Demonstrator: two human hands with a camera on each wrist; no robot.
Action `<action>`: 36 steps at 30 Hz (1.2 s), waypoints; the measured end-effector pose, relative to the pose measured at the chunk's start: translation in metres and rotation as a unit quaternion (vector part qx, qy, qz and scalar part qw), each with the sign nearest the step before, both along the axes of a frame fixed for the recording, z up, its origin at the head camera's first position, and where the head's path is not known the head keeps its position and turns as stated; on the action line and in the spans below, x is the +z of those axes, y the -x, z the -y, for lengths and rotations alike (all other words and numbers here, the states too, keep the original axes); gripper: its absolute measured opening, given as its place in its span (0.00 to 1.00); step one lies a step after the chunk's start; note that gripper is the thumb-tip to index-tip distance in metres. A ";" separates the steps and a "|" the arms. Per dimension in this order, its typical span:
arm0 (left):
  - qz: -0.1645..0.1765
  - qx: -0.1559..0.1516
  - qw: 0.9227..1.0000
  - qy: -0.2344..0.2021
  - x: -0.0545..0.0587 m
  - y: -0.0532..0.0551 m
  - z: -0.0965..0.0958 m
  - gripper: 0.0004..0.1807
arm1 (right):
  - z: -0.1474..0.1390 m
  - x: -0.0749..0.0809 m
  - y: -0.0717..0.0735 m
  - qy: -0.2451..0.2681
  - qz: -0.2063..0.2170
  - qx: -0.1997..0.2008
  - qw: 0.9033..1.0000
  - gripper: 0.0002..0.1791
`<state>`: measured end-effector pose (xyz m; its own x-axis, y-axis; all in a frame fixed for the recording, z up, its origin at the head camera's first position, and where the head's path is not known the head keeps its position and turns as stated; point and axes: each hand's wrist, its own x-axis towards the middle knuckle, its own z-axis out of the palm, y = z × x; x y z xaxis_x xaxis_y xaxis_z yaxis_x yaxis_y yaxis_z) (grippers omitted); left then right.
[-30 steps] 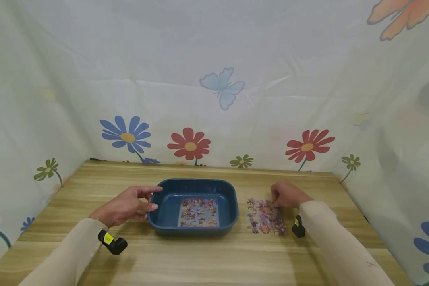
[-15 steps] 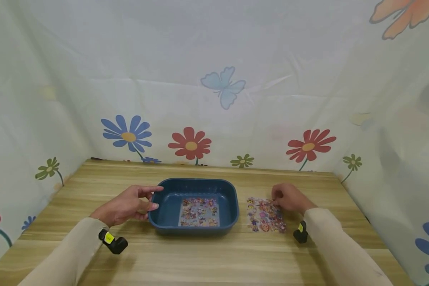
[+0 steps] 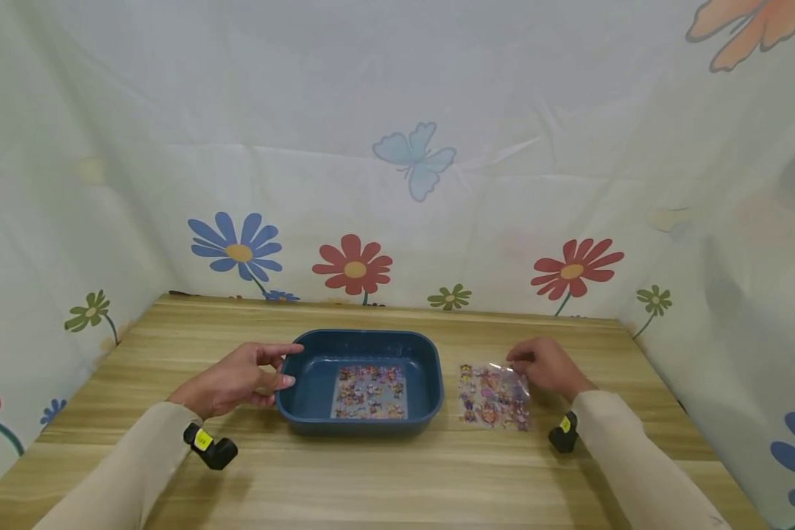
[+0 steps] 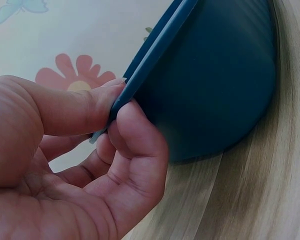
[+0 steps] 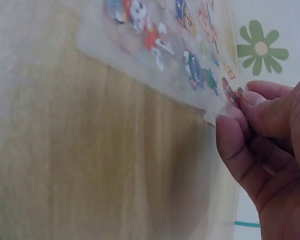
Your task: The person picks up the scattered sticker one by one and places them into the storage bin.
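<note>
My left hand [image 3: 235, 379] pinches the left rim of a dark blue plastic basin [image 3: 359, 425]. The left wrist view has the thumb over the rim and the curled fingers [image 4: 142, 145] beneath it. Flat inside the basin lies a clear sticker sheet [image 3: 369, 394] with small cartoon figures. To the right, my right hand [image 3: 550, 366] pinches the far right corner of another clear sticker sheet [image 3: 493, 397]. Seen from the right wrist, thumb and fingers grip that corner, and the sheet [image 5: 162, 50] is tilted with its near edge above the wood.
A wood-grain table [image 3: 397, 478] carries everything. White cloth walls [image 3: 271, 177] printed with flowers and butterflies enclose it at the back and both sides. A black wrist camera [image 3: 212, 449] sits on the left sleeve, another wrist camera [image 3: 563, 434] on the right.
My right hand has shifted slightly right and lifted the corner of its sticker sheet, which now bends and catches the light. The left hand and basin have stayed in place.
</note>
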<state>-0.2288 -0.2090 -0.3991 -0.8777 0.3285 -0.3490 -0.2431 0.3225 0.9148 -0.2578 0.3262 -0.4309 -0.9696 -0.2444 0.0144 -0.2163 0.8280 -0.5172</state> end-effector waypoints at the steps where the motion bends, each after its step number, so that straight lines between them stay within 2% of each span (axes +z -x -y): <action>1: 0.001 0.001 1.000 -0.001 0.000 0.000 0.000 0.42 | -0.001 0.000 0.000 0.008 0.002 -0.004 1.000 0.11; 11: 0.001 0.000 1.000 -0.002 0.002 -0.001 -0.001 0.42 | -0.013 -0.004 0.000 0.069 0.010 -0.025 0.997 0.15; 19: 0.000 -0.010 1.000 -0.008 0.002 -0.002 0.000 0.42 | -0.015 -0.004 0.002 0.095 0.022 -0.028 0.995 0.13; 26: 0.000 -0.007 1.000 -0.006 0.003 -0.002 -0.001 0.42 | -0.013 0.003 0.001 0.125 0.052 -0.037 0.990 0.14; 36: 0.001 -0.003 1.000 -0.002 0.002 -0.001 -0.001 0.42 | -0.015 0.013 0.002 0.127 0.059 -0.036 0.989 0.15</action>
<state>-0.2278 -0.2082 -0.3976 -0.8750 0.3345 -0.3499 -0.2435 0.3205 0.9154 -0.2595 0.3415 -0.4179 -0.9828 -0.1785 -0.0481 -0.0876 0.6786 -0.7293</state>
